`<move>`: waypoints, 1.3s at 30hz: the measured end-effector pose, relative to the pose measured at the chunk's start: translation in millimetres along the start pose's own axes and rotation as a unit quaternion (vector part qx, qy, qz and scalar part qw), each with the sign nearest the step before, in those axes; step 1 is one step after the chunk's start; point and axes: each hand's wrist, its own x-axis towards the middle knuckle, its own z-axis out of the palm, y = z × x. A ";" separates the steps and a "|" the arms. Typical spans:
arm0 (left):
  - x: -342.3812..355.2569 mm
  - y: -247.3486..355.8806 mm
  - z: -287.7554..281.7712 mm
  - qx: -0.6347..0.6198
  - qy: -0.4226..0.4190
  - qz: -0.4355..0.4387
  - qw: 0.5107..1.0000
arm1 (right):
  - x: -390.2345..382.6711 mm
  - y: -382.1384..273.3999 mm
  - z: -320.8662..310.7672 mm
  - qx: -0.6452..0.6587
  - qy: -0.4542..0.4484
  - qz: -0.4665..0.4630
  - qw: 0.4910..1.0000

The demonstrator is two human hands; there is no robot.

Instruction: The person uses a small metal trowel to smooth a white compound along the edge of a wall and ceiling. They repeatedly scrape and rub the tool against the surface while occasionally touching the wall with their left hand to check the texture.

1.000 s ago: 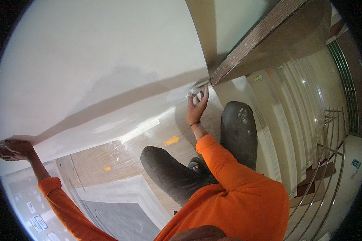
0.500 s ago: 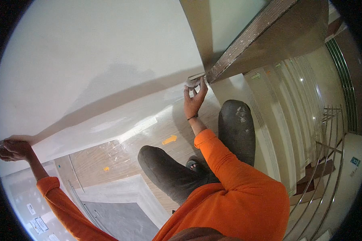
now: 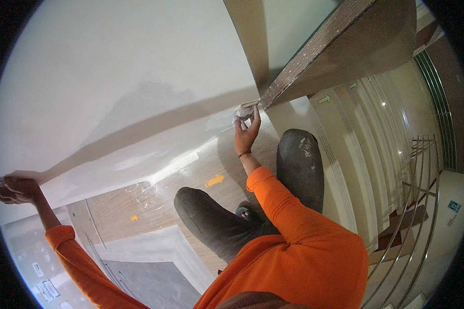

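Observation:
My right hand is closed on a small flat pale piece with a thin edge; its exact kind cannot be made out. The hand holds it against the low end of the white wall, close to the wall's corner. Whitish dust or filler shows on the piece and around the fingertips. Far to the left, my left hand rests at the other end of this wall, fingers stretched out toward the picture's rim. A darker grey patch and a smear of white mark the wall between both hands.
A brown wood-edged panel stands beside the corner. Pale steps with arrow stickers and a metal railing lie to the right. Below me are a wood-look floor with orange arrows and a grey mat. My bent knees are close to the wall.
My right hand has shifted slightly down with the flat piece, which now shows tilted differently at the wall's corner. My left hand has stayed in place.

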 end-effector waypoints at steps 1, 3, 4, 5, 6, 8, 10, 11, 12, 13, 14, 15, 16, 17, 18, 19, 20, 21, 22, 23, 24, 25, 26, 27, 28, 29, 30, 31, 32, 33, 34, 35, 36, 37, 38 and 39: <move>-0.3 2.6 -0.6 -0.002 0.000 0.003 1.000 | -1.2 -4.5 2.7 0.041 0.012 -0.005 0.999; -0.8 -0.2 -10.2 0.002 -0.004 0.016 1.000 | 3.4 -30.2 13.4 0.034 0.042 -0.047 0.997; -4.7 -11.4 -9.8 -0.031 0.004 -0.016 0.999 | 7.5 -39.7 15.4 0.028 0.060 -0.068 0.995; -11.7 -31.4 -7.2 -0.062 0.012 -0.049 0.997 | 6.5 -40.5 19.5 0.040 0.055 -0.063 0.996; -10.7 -31.0 -4.5 -0.072 0.015 -0.058 0.996 | 5.9 -30.3 15.8 0.040 0.046 -0.041 0.997; -21.4 -13.7 7.5 -0.073 0.016 -0.063 0.995 | 9.6 -0.6 -0.3 0.031 0.034 -0.011 0.999; -16.8 0.9 -3.7 -0.029 0.000 -0.019 0.999 | 4.3 -8.2 -0.4 0.014 0.023 -0.031 0.999; -15.5 8.5 -7.6 -0.009 -0.009 0.004 1.000 | 4.1 -16.7 2.9 0.015 0.030 -0.055 0.998; -13.7 13.2 -12.2 0.013 -0.018 0.029 0.999 | 2.4 -28.2 6.4 0.018 0.036 -0.076 0.996; -17.1 20.0 -12.9 0.017 -0.005 0.029 0.999 | 3.3 -35.8 9.4 0.004 0.034 -0.081 0.996; -21.5 21.9 -17.8 0.017 -0.014 0.014 1.000 | 4.2 -43.4 14.0 -0.009 0.031 -0.085 0.996; -29.6 26.5 -21.0 0.012 -0.023 -0.006 1.000 | 5.6 -46.0 12.6 -0.027 0.031 -0.093 0.995; -31.5 33.5 -21.2 0.006 -0.029 -0.028 0.999 | 5.2 -34.6 8.1 -0.009 0.020 -0.068 0.997; -30.3 40.9 -18.8 0.019 -0.027 -0.014 0.999 | 2.2 -21.3 3.2 0.010 0.009 -0.043 0.999; -28.7 44.3 -13.8 0.010 -0.025 -0.026 0.999 | 1.8 -6.3 -0.2 0.031 -0.002 -0.020 0.999; -29.7 42.1 -13.6 0.008 -0.027 -0.033 0.999 | -0.8 -2.9 -0.7 0.035 -0.011 0.012 0.999; -29.9 40.8 -13.1 0.005 -0.029 -0.040 0.999 | -0.5 0.7 -2.2 0.019 0.003 -0.025 1.000; -26.1 51.3 -18.3 -0.017 -0.025 -0.032 0.999 | -0.6 -8.7 0.1 0.002 0.014 -0.059 0.998; -27.3 46.6 -24.6 -0.015 -0.045 -0.053 0.997 | -3.3 -22.1 4.2 -0.013 0.023 -0.092 0.995; -28.9 44.9 -28.5 -0.017 -0.065 -0.075 0.995 | 0.2 -34.6 8.0 0.000 0.036 -0.093 0.995; -30.8 47.6 -28.6 -0.023 -0.081 -0.104 0.991 | 6.7 -30.9 8.5 -0.007 0.040 -0.084 0.996; -31.3 49.4 -27.5 -0.019 -0.070 -0.097 0.993 | 12.1 -27.3 9.9 -0.013 0.045 -0.075 0.996; -30.9 50.3 -25.4 -0.014 -0.058 -0.091 0.994 | 13.2 -24.0 10.2 -0.019 0.049 -0.067 0.996; -29.2 52.5 -21.3 -0.013 -0.043 -0.086 0.995 | 10.6 -12.8 9.0 0.023 0.040 -0.038 0.998; -31.1 51.0 -19.3 -0.021 -0.054 -0.095 0.994 | 8.7 -4.4 5.0 0.029 0.029 -0.020 0.999; -35.1 48.4 -17.3 -0.030 -0.065 -0.105 0.992 | 6.1 3.7 -0.1 0.035 0.019 -0.003 0.999; -33.3 47.2 -18.5 -0.036 -0.076 -0.108 0.991 | 0.4 -0.3 1.1 0.045 0.006 0.019 0.999; -31.5 47.5 -19.9 -0.033 -0.079 -0.103 0.991 | -3.6 -4.2 2.8 0.090 0.007 0.045 0.995; -29.4 49.2 -21.2 -0.030 -0.082 -0.099 0.991 | -6.5 -8.1 5.5 0.101 0.013 0.035 0.994; -26.0 50.2 -24.5 -0.025 -0.087 -0.093 0.992 | -10.4 -18.3 10.1 0.112 0.016 0.027 0.993; -25.9 52.2 -24.6 -0.017 -0.071 -0.083 0.994 | -11.5 -26.3 12.3 0.120 0.020 0.018 0.992; -25.9 53.9 -24.2 -0.009 -0.055 -0.073 0.996 | -10.5 -34.2 15.4 0.123 0.028 0.024 0.992; -26.2 56.4 -23.4 -0.003 -0.040 -0.065 0.997 | -7.9 -39.4 16.7 0.124 0.037 0.029 0.991; -26.0 58.1 -24.4 -0.013 -0.055 -0.081 0.995 | -5.1 -44.4 17.7 0.125 0.046 0.035 0.990; -25.9 58.9 -26.9 -0.022 -0.070 -0.097 0.993 | -0.2 -48.5 14.3 0.113 0.054 0.022 0.992; -24.6 58.7 -27.6 -0.031 -0.083 -0.112 0.990 | 7.0 -48.3 10.1 0.103 0.062 0.009 0.993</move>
